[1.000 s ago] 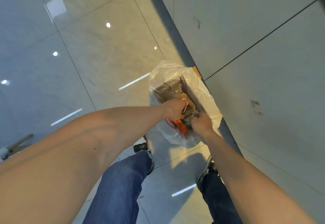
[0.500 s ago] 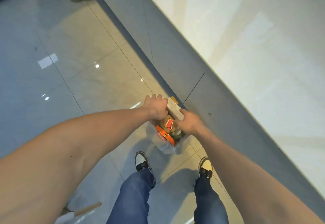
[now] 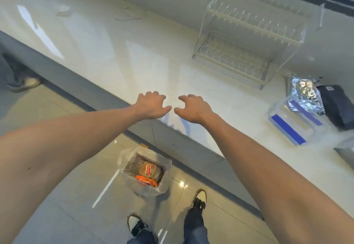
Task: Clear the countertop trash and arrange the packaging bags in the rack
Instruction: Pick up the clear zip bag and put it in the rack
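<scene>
My shoes [image 3: 199, 198] stand on the tiled floor [image 3: 57, 195], nearest to me. Just ahead of them, on the floor against the foot of the counter, sits the trash bag [image 3: 126, 159], a clear plastic sack with its mouth open upward. Inside it I can see brown paper packaging with a red label and an orange wrapper [image 3: 146, 181] lying at the side closest to me.

Above the trash bag and a little beyond it, both my hands hover over the front edge of the tabletop [image 3: 107, 52]. My left hand [image 3: 152, 105] and my right hand [image 3: 192, 107] are side by side, thumbs nearly meeting but apart, fingers curled loosely downward. Each grip is open and holds nothing.

To the right of the trash bag, up on the tabletop near its front edge, lie the packaging bags: a clear bag with blue stripes [image 3: 289, 121], a crinkled silver foil bag [image 3: 304, 94] resting partly over its far end, and a black bag [image 3: 337, 103] just right of the foil one.

Farther back from the trash bag and to the right stands the rack [image 3: 249, 31], a clear two-tier stand with rows of pegs, both tiers bare. Far to the left on the tabletop sits a small round white object [image 3: 63, 10], with a thin white cable [image 3: 126, 14] near it
</scene>
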